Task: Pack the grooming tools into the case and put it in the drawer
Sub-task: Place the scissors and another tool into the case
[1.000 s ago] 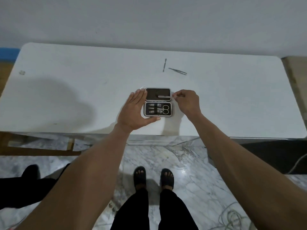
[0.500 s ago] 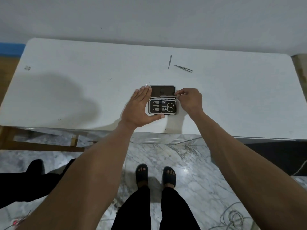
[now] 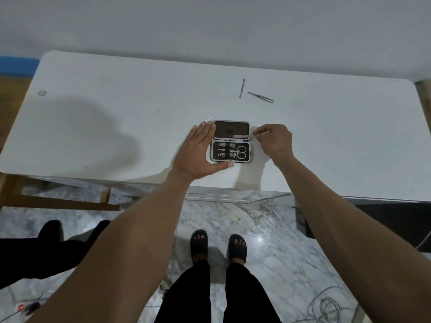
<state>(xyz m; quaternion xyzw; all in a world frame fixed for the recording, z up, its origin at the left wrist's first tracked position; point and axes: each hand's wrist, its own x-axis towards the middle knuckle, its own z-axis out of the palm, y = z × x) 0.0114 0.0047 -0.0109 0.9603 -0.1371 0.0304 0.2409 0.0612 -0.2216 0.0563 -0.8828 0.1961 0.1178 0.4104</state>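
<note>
Near the front edge of the white desk, about midway along it, a small grooming case lies open and flat, its dark lid half toward the back edge and its tray half toward the front. Small scissors and two other slim tools sit in the tray. The left hand rests against the case's left side, fingers straight and close together along the lid, thumb stretched along the front rim of the tray. The right hand sits just beside the case's right side, its thumb and fingertips pinching the end of a thin flat nail file, which lies across the lower part of the lid, near the hinge. Toward the back edge, well apart from the case, a slender metal stick tool and a pair of tweezers lie near each other on the desk. Beyond the left fingertips, a thin pin-like tool lies just off the lid's back-left corner. Below the desk's front edge are a marble floor and the person's feet in dark sandals.
</note>
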